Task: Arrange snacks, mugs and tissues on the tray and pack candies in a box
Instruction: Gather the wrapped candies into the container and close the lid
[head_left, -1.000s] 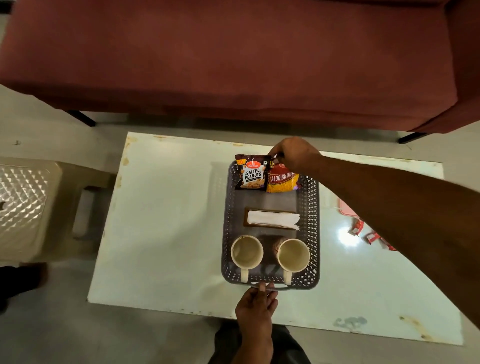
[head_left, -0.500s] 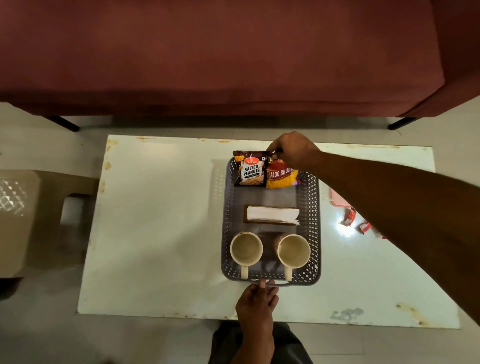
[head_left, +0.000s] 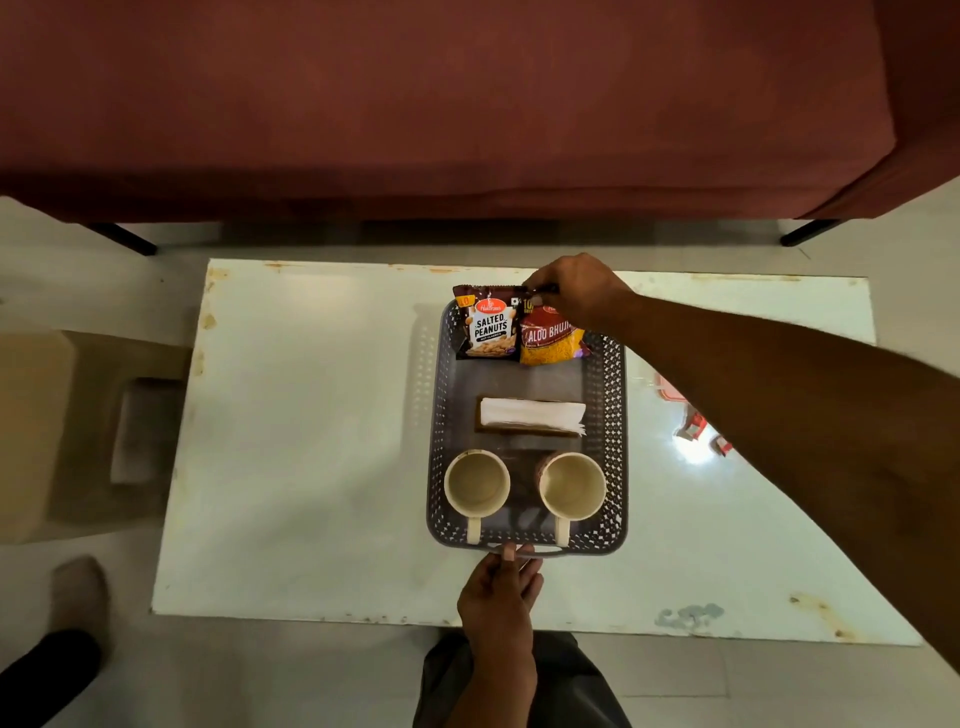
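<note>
A grey perforated tray lies on the white table. At its far end lean a salted peanuts packet and an aloo bhujia packet. White tissues in a brown holder lie in the middle. Two cream mugs stand at the near end, handles toward me. My right hand is closed on the tray's far handle, just behind the packets. My left hand has its fingers on the near handle. Red candies and a pink box lie right of the tray, partly hidden by my right arm.
A dark red sofa runs along the far side of the table. A beige plastic chair stands at the left. A foot rests on the floor at the lower left. My knees are under the table's near edge.
My head has shifted, so the table sits more centred in view. Both hands stay at the tray's handles, and the tray keeps its place on the table.
</note>
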